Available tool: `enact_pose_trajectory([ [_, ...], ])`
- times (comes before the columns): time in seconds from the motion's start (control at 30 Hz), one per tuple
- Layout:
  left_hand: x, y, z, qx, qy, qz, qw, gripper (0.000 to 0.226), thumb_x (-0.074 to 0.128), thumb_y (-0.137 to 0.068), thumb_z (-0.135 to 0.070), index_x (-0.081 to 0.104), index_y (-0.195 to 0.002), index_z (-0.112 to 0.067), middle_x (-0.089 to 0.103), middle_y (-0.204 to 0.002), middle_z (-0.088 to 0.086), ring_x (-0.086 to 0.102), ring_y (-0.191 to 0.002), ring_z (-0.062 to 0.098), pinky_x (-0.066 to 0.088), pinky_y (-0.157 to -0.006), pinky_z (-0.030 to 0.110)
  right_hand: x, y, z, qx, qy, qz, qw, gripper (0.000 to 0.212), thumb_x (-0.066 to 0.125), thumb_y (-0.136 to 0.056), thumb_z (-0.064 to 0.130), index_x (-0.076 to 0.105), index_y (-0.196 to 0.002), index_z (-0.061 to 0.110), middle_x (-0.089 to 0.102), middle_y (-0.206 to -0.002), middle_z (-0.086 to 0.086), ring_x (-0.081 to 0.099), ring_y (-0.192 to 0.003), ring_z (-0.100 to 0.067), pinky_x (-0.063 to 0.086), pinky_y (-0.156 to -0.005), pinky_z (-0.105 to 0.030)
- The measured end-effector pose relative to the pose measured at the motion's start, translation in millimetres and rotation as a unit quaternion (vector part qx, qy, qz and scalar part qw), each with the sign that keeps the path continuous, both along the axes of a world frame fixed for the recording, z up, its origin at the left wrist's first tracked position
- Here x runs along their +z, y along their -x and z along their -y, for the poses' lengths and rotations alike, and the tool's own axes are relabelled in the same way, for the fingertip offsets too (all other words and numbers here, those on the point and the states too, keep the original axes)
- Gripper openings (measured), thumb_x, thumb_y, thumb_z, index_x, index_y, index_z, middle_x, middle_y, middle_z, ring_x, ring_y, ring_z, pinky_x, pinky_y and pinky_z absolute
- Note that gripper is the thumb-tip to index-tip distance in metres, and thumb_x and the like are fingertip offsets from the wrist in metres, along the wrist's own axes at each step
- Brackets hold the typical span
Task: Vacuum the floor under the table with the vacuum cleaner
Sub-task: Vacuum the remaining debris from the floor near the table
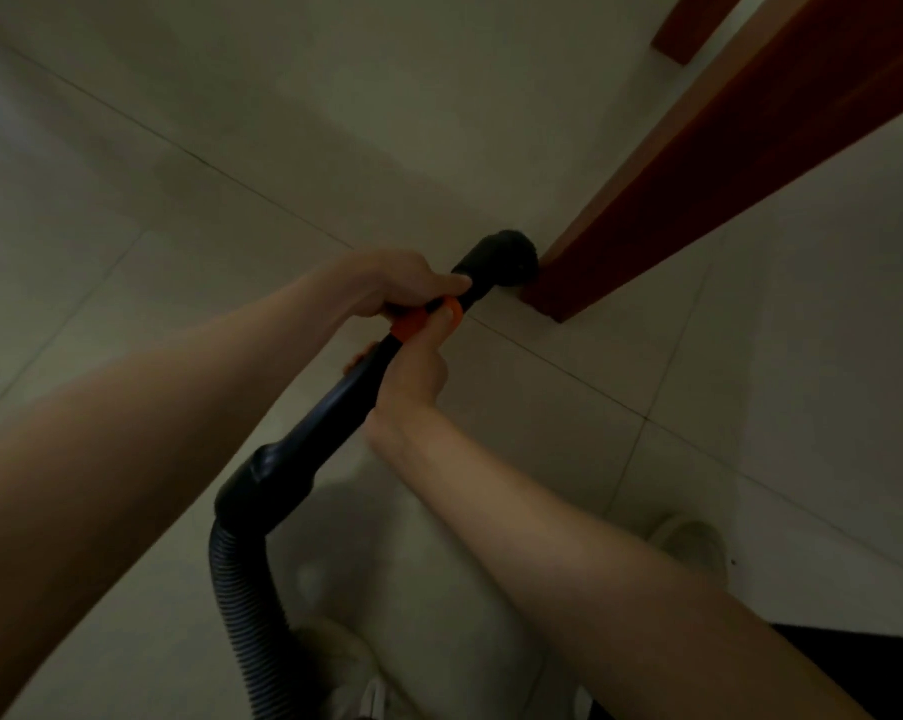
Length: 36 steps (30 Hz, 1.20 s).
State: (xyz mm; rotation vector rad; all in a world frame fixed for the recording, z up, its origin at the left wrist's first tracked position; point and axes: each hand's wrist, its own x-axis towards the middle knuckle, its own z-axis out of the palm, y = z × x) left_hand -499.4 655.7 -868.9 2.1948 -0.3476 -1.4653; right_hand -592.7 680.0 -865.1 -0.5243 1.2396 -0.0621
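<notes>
Fingers of my left hand and right hand curl tight around the vacuum wand. Its brush nozzle touches the table leg on the floor.

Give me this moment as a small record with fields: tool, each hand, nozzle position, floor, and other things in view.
tool: vacuum cleaner wand, black, with orange collar and ribbed hose
left hand: grips the wand just behind the brush nozzle
right hand: grips the wand at the orange collar
brush nozzle: low at the foot of the red-brown wooden table leg
floor: pale tiles
other: light shoes
</notes>
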Motion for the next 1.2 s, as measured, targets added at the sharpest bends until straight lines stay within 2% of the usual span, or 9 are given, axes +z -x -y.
enact_pose_trajectory([
  [0.17, 1.0, 7.0, 0.8, -0.003, -0.013, -0.002, 1.0, 0.042, 0.048, -0.094, -0.047, 0.054, -0.101, -0.006, 0.059, -0.096, 0.008, 0.056, -0.087, 0.022, 0.045, -0.078, 0.03, 0.9, 6.4, 0.2, -0.003, -0.019, -0.006, 1.0, 0.061, 0.038, -0.092, 0.063, 0.058, -0.083, 0.006, 0.05, -0.045, -0.003, 0.051, -0.041, -0.018, 0.046, -0.048, -0.027],
  [0.3, 2.8, 7.3, 7.9, 0.02, -0.013, -0.005, 1.0, 0.044, 0.048, -0.093, -0.048, 0.052, -0.097, -0.004, 0.056, -0.082, 0.004, 0.053, -0.071, 0.016, 0.044, -0.066, 0.027, 1.0, 4.8, 8.1, 0.005, -0.008, 0.006, 1.0, 0.062, 0.037, -0.093, 0.063, 0.057, -0.077, 0.007, 0.049, -0.04, -0.003, 0.05, -0.04, -0.018, 0.045, -0.05, -0.028],
  [0.43, 2.3, 9.3, 19.1, 0.048, 0.004, 0.017, 0.999, 0.043, 0.047, -0.095, -0.047, 0.053, -0.102, -0.005, 0.055, -0.08, 0.004, 0.053, -0.071, 0.017, 0.042, -0.072, 0.03, 1.3, 2.4, 22.4, 0.005, -0.004, 0.021, 1.0, 0.059, 0.035, -0.094, 0.061, 0.056, -0.078, 0.008, 0.048, -0.039, -0.002, 0.049, -0.037, -0.016, 0.044, -0.047, -0.027],
  [0.57, 3.9, 11.5, 30.1, 0.081, 0.031, 0.017, 0.996, 0.047, 0.045, -0.096, -0.044, 0.055, -0.112, -0.002, 0.057, -0.091, 0.009, 0.056, -0.087, 0.023, 0.045, -0.08, 0.033, 4.6, -2.3, 41.6, 0.029, 0.017, 0.011, 0.999, 0.058, 0.033, -0.096, 0.059, 0.053, -0.078, 0.008, 0.049, -0.044, -0.004, 0.048, -0.033, -0.015, 0.042, -0.044, -0.025],
  [0.67, 10.8, 12.2, 34.4, 0.123, 0.047, 0.004, 0.991, 0.04, 0.044, -0.097, -0.041, 0.051, -0.112, -0.005, 0.055, -0.086, 0.008, 0.054, -0.078, 0.021, 0.044, -0.069, 0.029, 7.9, -3.6, 50.1, 0.059, 0.027, 0.005, 0.998, 0.061, 0.032, -0.095, 0.062, 0.054, -0.083, 0.006, 0.054, -0.057, -0.008, 0.049, -0.036, -0.016, 0.042, -0.045, -0.026],
  [0.73, 15.1, 12.9, 35.0, 0.174, 0.063, -0.017, 0.983, 0.035, 0.044, -0.098, -0.038, 0.049, -0.113, -0.006, 0.054, -0.093, 0.009, 0.053, -0.077, 0.019, 0.044, -0.066, 0.026, 13.7, -3.5, 57.9, 0.096, 0.03, -0.002, 0.995, 0.065, 0.031, -0.095, 0.063, 0.057, -0.097, 0.004, 0.058, -0.073, -0.013, 0.05, -0.038, -0.017, 0.043, -0.043, -0.025],
  [0.87, 27.8, 14.5, 31.0, 0.255, 0.083, -0.095, 0.959, 0.028, 0.044, -0.098, -0.034, 0.049, -0.087, -0.009, 0.053, -0.078, 0.004, 0.052, -0.065, 0.013, 0.045, -0.055, 0.023, 33.7, -0.7, 77.0, 0.192, 0.056, -0.031, 0.979, 0.064, 0.03, -0.096, 0.061, 0.055, -0.114, 0.005, 0.059, -0.085, -0.017, 0.049, -0.035, -0.02, 0.043, -0.039, -0.024],
  [1.07, 23.8, 20.5, 13.2, 0.357, 0.114, -0.131, 0.918, 0.024, 0.045, -0.096, -0.035, 0.049, -0.089, -0.013, 0.052, -0.076, 0.002, 0.051, -0.064, 0.013, 0.046, -0.06, 0.024, 36.0, 5.3, 91.0, 0.385, 0.102, -0.024, 0.917, 0.07, 0.024, -0.097, 0.062, 0.05, -0.126, 0.004, 0.047, -0.05, -0.012, 0.047, -0.035, -0.023, 0.042, -0.038, -0.026],
  [1.2, 10.3, 44.7, -8.6, 0.472, 0.129, -0.135, 0.862, 0.027, 0.041, -0.098, -0.038, 0.048, -0.088, -0.013, 0.05, -0.073, 0.001, 0.05, -0.061, 0.011, 0.044, -0.053, 0.022, 40.8, 18.0, 82.6, 0.493, 0.089, -0.011, 0.865, 0.069, 0.022, -0.098, 0.059, 0.047, -0.129, 0.003, 0.048, -0.041, -0.009, 0.047, -0.034, -0.022, 0.041, -0.037, -0.027],
])
